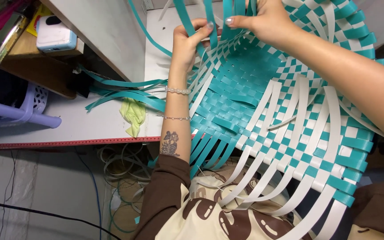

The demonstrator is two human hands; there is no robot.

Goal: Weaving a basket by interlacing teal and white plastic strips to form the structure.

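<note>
A half-woven basket point(285, 111) of teal and white plastic strips lies on its side across my lap, its opening facing me. My left hand point(187, 42) pinches an upright teal strip point(184, 15) at the basket's far rim. My right hand point(261, 20) grips neighbouring teal strips just to the right, fingertips almost touching the left hand. Loose white strips point(263, 178) hang from the near edge over my lap. Two bead bracelets sit on my left wrist.
Loose teal strips point(125, 93) and a crumpled yellow-green cloth point(133, 115) lie on the white table point(90, 124). A lilac plastic basket point(27, 109) stands at left under a wooden shelf holding a small white-and-blue device point(55, 35). Coiled cables point(121, 178) lie on the floor.
</note>
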